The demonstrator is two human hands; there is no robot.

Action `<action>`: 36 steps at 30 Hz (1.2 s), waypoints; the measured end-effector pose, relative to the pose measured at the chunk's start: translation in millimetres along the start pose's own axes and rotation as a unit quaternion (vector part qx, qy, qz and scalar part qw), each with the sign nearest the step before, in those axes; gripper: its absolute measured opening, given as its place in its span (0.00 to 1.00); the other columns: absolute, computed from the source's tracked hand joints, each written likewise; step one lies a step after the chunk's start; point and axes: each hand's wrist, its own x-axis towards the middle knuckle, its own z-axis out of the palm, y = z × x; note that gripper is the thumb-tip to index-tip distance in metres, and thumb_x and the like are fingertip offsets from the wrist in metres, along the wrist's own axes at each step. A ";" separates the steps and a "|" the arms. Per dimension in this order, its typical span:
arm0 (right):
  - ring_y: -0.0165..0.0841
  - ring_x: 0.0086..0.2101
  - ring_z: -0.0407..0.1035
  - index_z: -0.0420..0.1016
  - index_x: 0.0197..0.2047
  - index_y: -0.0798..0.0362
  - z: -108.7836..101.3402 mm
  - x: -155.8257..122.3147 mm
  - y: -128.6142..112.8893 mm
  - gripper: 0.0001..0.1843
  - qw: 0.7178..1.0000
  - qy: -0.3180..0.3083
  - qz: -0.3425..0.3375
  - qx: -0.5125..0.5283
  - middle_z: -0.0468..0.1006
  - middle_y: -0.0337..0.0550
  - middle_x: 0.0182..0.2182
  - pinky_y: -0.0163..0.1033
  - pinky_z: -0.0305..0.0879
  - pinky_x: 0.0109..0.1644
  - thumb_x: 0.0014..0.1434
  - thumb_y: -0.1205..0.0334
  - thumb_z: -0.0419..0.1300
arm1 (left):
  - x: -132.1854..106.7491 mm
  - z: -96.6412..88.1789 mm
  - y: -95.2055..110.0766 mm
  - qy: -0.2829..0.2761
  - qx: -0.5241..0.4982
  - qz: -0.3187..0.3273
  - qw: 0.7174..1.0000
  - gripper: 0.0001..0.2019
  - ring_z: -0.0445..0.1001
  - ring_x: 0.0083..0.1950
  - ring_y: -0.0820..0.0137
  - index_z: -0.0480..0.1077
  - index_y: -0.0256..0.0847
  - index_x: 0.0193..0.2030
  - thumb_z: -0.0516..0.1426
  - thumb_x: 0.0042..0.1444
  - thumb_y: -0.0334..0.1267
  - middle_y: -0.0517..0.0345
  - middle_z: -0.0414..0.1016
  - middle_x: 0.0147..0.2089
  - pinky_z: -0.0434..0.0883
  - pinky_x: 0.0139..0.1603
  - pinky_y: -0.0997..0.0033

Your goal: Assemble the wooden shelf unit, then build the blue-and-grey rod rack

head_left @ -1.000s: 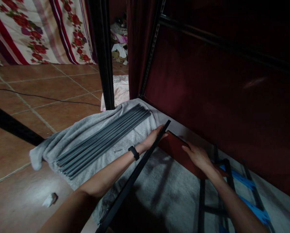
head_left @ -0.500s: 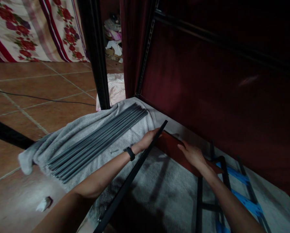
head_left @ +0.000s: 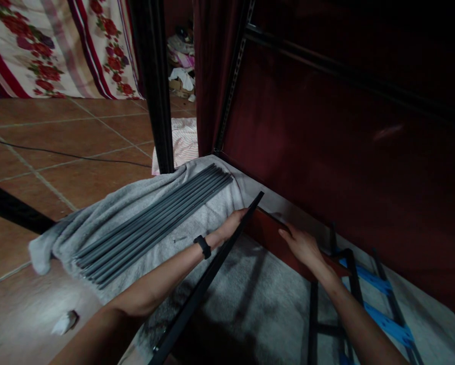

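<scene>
A narrow red-brown board (head_left: 267,230) stands on its long edge on the grey blanket, close to the dark red panel. At the board's left end is my left hand (head_left: 233,223), wearing a black wristband and closed there; a black metal bar (head_left: 204,284) crosses in front and hides most of its fingers. My right hand (head_left: 303,248) grips the board's upper edge farther right, thumb on the near face and fingers over the top. Beneath my right forearm, a black tubular frame with blue crosspieces (head_left: 389,322) lies by the board's right end.
Several grey metal tubes (head_left: 154,223) lie side by side on the grey blanket (head_left: 269,299), with a small screw-like piece (head_left: 180,239) near them. A black upright post (head_left: 153,91) stands behind. The dark red panel (head_left: 307,126) bounds the right. A black cable (head_left: 67,154) crosses the tiles.
The view has shifted slightly. My left hand has slid a little farther behind the black bar, hiding its fingertips. My right hand stays on the board, nearly unmoved.
</scene>
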 end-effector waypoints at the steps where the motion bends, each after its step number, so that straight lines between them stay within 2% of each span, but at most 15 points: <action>1: 0.45 0.53 0.74 0.69 0.62 0.54 1.2 0.2 0.9 0.29 1.000 0.002 -0.002 -0.001 0.79 0.53 0.53 0.48 0.67 0.57 0.71 0.46 0.41 | -0.8 -2.2 0.3 -0.004 0.015 0.002 1.000 0.17 0.78 0.45 0.60 0.77 0.34 0.48 0.58 0.58 0.43 0.48 0.82 0.43 0.72 0.53 0.60; 4: 0.43 0.52 0.75 0.68 0.62 0.53 4.5 1.0 3.9 0.29 1.000 0.006 -0.005 -0.004 0.78 0.52 0.54 0.46 0.68 0.56 0.71 0.46 0.41 | 0.6 -10.8 0.5 -0.002 0.062 0.009 0.998 0.16 0.77 0.50 0.57 0.78 0.35 0.47 0.60 0.56 0.41 0.49 0.81 0.47 0.71 0.56 0.58; 9: 0.44 0.53 0.74 0.68 0.63 0.54 4.4 1.4 4.2 0.30 1.000 0.004 -0.004 0.005 0.78 0.52 0.55 0.46 0.68 0.56 0.71 0.45 0.41 | 3.8 -14.8 4.4 0.111 -0.028 -0.019 0.993 0.24 0.74 0.58 0.57 0.73 0.36 0.59 0.60 0.58 0.44 0.46 0.78 0.56 0.67 0.63 0.56; 13: 0.45 0.52 0.75 0.68 0.62 0.55 2.5 0.8 1.0 0.30 1.000 -0.003 -0.006 0.008 0.78 0.54 0.54 0.48 0.68 0.56 0.71 0.46 0.40 | 0.1 -6.7 11.7 0.090 -0.058 -0.023 0.994 0.27 0.72 0.62 0.57 0.72 0.38 0.62 0.60 0.60 0.50 0.48 0.75 0.61 0.64 0.67 0.56; 18: 0.45 0.54 0.73 0.67 0.63 0.56 4.4 -0.3 -0.3 0.30 1.000 0.013 -0.007 -0.001 0.77 0.55 0.55 0.47 0.67 0.57 0.71 0.46 0.40 | -0.4 -7.1 15.4 0.064 -0.024 -0.004 0.998 0.29 0.68 0.66 0.55 0.73 0.38 0.60 0.60 0.58 0.56 0.49 0.72 0.64 0.61 0.69 0.56; 22: 0.45 0.50 0.76 0.69 0.61 0.54 5.3 -1.4 0.6 0.30 1.000 0.015 -0.005 -0.012 0.79 0.53 0.53 0.47 0.69 0.54 0.71 0.46 0.40 | 4.4 -19.6 17.9 0.049 0.020 0.003 0.999 0.22 0.74 0.58 0.58 0.76 0.37 0.56 0.60 0.59 0.47 0.48 0.79 0.56 0.67 0.63 0.58; 25: 0.46 0.50 0.76 0.70 0.60 0.56 6.2 -2.7 2.0 0.30 0.999 0.025 -0.013 -0.015 0.79 0.55 0.51 0.48 0.69 0.54 0.71 0.45 0.39 | -0.1 -42.1 24.2 0.074 0.057 -0.003 0.996 0.15 0.76 0.46 0.64 0.79 0.35 0.48 0.60 0.58 0.41 0.47 0.81 0.47 0.71 0.52 0.64; 29: 0.46 0.50 0.76 0.71 0.60 0.54 10.4 -3.4 6.5 0.31 0.998 0.051 -0.024 -0.014 0.79 0.54 0.52 0.48 0.70 0.53 0.70 0.43 0.40 | -34.8 -92.6 40.7 0.120 0.136 -0.040 0.983 0.13 0.72 0.35 0.69 0.79 0.35 0.39 0.59 0.57 0.43 0.52 0.79 0.36 0.68 0.38 0.70; 32: 0.47 0.49 0.76 0.71 0.59 0.54 14.8 -2.2 11.2 0.33 0.998 0.059 -0.029 -0.007 0.80 0.55 0.50 0.49 0.70 0.53 0.70 0.41 0.39 | -79.7 -128.5 53.2 0.106 0.263 -0.099 0.954 0.10 0.69 0.31 0.70 0.77 0.38 0.33 0.59 0.56 0.42 0.57 0.76 0.31 0.64 0.35 0.71; 34: 0.48 0.48 0.77 0.71 0.58 0.54 16.8 -1.3 13.8 0.34 0.998 0.056 -0.026 -0.002 0.80 0.55 0.50 0.50 0.71 0.51 0.69 0.40 0.39 | -110.8 -141.5 56.7 0.090 0.343 -0.134 0.925 0.05 0.66 0.29 0.70 0.75 0.40 0.29 0.60 0.53 0.37 0.60 0.74 0.27 0.62 0.34 0.72; 36: 0.48 0.47 0.77 0.72 0.58 0.53 17.6 -0.7 15.3 0.34 0.998 0.052 -0.023 0.004 0.80 0.55 0.50 0.50 0.71 0.51 0.69 0.39 0.39 | -137.5 -143.3 55.0 0.083 0.404 -0.155 0.898 0.03 0.64 0.28 0.71 0.73 0.41 0.27 0.61 0.50 0.33 0.60 0.72 0.27 0.60 0.34 0.71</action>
